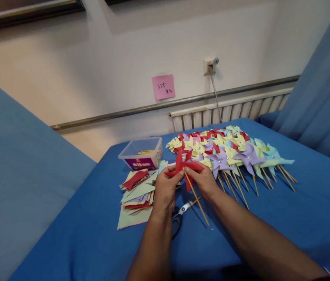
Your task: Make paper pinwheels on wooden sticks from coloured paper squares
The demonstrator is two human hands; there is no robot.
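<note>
Head: L hand (pixel 165 184), R hand (pixel 206 182) w/ red pinwheel (pixel 180 164), grip unclear

Bare from the left hand (pixel 165 182) down the left forearm (pixel 153 244) to the lower edge of view, and from the right hand (pixel 205 178) along the right forearm (pixel 255 230) nearly to the lower right corner. Slender at both wrists (pixel 164 205), fuller farther up. Wears, at the right forearm's far end, something dark, apparently a sleeve edge (pixel 323 278), with a small pale fleck (pixel 327 269) beside it; cropped too tightly to tell cut or fabric.
</note>
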